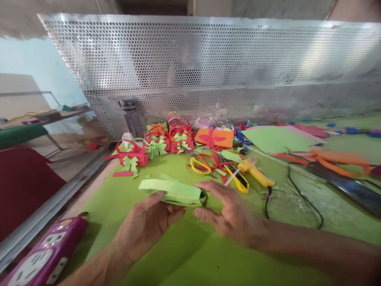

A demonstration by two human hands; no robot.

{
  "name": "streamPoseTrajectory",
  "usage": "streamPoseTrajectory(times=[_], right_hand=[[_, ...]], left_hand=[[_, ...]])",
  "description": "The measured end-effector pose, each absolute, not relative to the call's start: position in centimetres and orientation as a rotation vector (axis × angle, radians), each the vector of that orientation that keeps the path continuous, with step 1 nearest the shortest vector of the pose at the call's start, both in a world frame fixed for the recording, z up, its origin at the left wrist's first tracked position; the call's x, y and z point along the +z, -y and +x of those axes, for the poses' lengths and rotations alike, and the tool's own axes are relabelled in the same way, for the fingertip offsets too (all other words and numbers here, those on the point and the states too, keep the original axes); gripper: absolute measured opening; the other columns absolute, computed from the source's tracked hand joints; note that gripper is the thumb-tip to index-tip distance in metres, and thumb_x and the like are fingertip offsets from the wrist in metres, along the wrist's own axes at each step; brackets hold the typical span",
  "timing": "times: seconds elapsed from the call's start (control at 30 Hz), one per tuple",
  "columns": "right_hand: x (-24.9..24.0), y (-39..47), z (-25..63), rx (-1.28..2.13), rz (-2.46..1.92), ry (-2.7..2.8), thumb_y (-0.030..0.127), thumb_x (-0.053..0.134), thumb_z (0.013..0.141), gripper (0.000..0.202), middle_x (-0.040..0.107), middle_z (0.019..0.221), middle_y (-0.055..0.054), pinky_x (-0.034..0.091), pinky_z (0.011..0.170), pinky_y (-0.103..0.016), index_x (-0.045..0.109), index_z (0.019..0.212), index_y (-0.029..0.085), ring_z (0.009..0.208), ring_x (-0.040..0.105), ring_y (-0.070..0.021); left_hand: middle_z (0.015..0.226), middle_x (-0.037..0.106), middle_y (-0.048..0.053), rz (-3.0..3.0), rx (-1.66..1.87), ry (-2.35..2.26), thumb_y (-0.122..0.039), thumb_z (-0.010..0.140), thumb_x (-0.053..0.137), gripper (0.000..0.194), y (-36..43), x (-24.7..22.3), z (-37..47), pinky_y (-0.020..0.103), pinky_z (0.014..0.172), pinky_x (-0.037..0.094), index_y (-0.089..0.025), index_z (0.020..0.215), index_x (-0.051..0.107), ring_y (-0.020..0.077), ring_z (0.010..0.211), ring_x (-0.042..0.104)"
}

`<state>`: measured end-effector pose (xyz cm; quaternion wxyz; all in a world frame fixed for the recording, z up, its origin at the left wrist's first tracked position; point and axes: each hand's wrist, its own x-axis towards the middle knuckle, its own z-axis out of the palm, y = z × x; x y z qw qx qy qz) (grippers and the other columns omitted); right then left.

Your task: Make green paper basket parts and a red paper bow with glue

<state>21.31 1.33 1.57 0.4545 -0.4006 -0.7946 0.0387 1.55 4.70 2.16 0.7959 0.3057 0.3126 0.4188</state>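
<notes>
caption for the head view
Two hands shape a folded pale green paper strip before small red boxes with green bows

You get soft, moderate light, bright glare on the perforated silver metal panel (154, 51), faint shadows beneath your hands, slight blur, and stretched, bending edges.

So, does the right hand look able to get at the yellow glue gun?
Probably yes: the yellow glue gun lies just beyond the right hand, nothing visibly between, though the fingers are at the green paper strip.
</notes>
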Motion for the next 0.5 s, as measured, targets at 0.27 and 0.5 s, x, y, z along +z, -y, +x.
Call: streamPoseTrajectory(times=[0.27,0.5], right_hand=[[2.33,-1.47,21.84,0.492,-0.973,1.856,0.045,0.048,0.087,0.036,0.067,0.097,-0.006,0.052,0.075,-0.03,0.058,0.108,0.017,0.087,0.063,-0.0168],[2.08,-1.75,21.72,0.503,-0.934,1.893,0.042,0.046,0.089,0.033,0.068,0.093,-0.007,0.051,0.075,-0.03,0.061,0.102,0.016,0.085,0.063,-0.0159]], left_hand=[[0.096,0.068,0.009,0.664,0.938,-0.705,-0.019,0.07,0.067,0.039,-4.96,2.41,0.89,0.032,0.074,0.056,-0.015,0.108,0.059,0.0187,0.076,0.064],[0.104,0.067,0.011,0.709,0.929,-0.737,-0.021,0.064,0.07,0.05,-4.85,2.52,0.93,0.034,0.075,0.054,-0.018,0.112,0.055,0.0263,0.094,0.063]])
